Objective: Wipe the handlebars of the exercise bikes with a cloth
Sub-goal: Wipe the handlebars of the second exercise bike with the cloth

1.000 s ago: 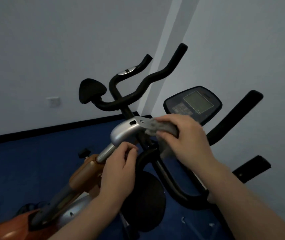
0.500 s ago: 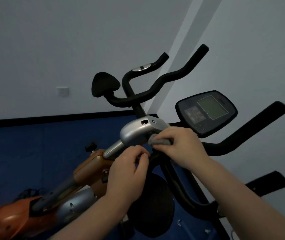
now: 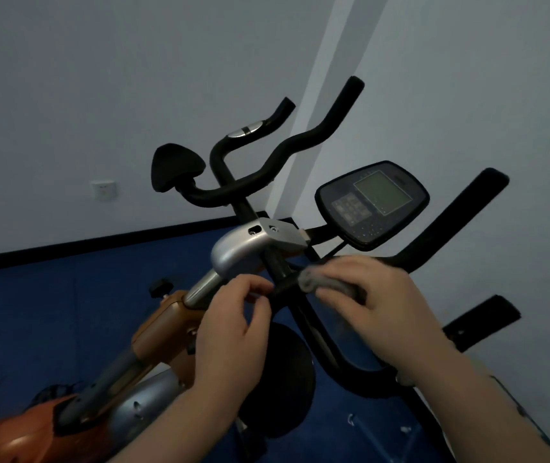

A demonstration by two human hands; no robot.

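Observation:
A grey cloth (image 3: 320,281) is bunched under my right hand (image 3: 377,302), which presses it around the black handlebar (image 3: 447,228) of the near exercise bike, just below the silver stem cap (image 3: 243,248). My left hand (image 3: 233,332) sits beside it, fingers curled by the black bar at the chrome post; whether it grips the bar is unclear. Behind stands a second bike's black handlebar (image 3: 267,168).
The bike's console (image 3: 372,202) sits right of the stem. An orange and silver frame (image 3: 153,332) slopes down to the lower left. A black padded rest (image 3: 177,165) is at the back. Blue floor (image 3: 50,302) meets grey walls; a wall socket (image 3: 103,190) is on the left.
My right hand has slid the cloth down from the silver cap onto the black bar below it. My left hand stayed by the post. The view shifted slightly.

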